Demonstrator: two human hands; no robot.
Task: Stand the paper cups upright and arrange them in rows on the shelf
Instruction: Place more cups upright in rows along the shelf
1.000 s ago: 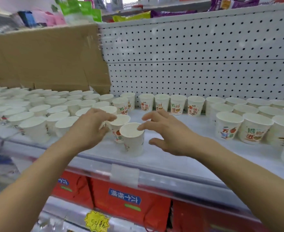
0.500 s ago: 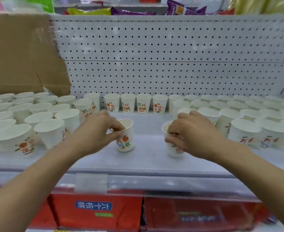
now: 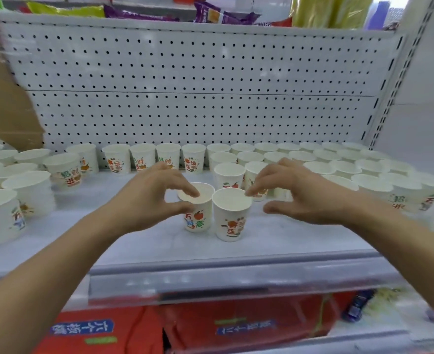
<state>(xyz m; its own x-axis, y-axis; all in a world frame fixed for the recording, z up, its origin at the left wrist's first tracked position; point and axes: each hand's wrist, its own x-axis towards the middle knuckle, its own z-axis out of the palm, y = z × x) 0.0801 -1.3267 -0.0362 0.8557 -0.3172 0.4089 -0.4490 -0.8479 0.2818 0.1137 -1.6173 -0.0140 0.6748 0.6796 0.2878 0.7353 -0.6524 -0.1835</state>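
While two paper cups are standing upright just beside each other near the middle of the shelf (image 3: 159, 241), toward its front edge, both hands are reaching in over them. The left hand (image 3: 154, 200) is pinching the rim of the left cup (image 3: 198, 221) between index finger and thumb. The right hand (image 3: 305, 198) is hovering with its fingers spread. Its index fingertip is touching the rim of the right cup (image 3: 232, 221), and its thumb is lying clear of the cup wall, gripping nothing.

This pair seems to be getting lined up into a row. The thin paper is probably calling for a light hold at the rim and a slide along the shelf, not a squeeze.

A single back row of cups (image 3: 144, 157) is running along the back edge, against a white pegboard panel (image 3: 185, 72). A dense block of cups (image 3: 343, 169) is filling the right end, and a looser group of cups (image 3: 29, 190) is occupying the left end. The nearest cups of the right block are sitting just behind the right hand, so a careless knuckle could be knocking them over. Brown cardboard (image 3: 3, 111) is leaning at the back left corner. Snack bags (image 3: 218, 15) are lying on the level above, and red packages (image 3: 103, 328) are showing below.
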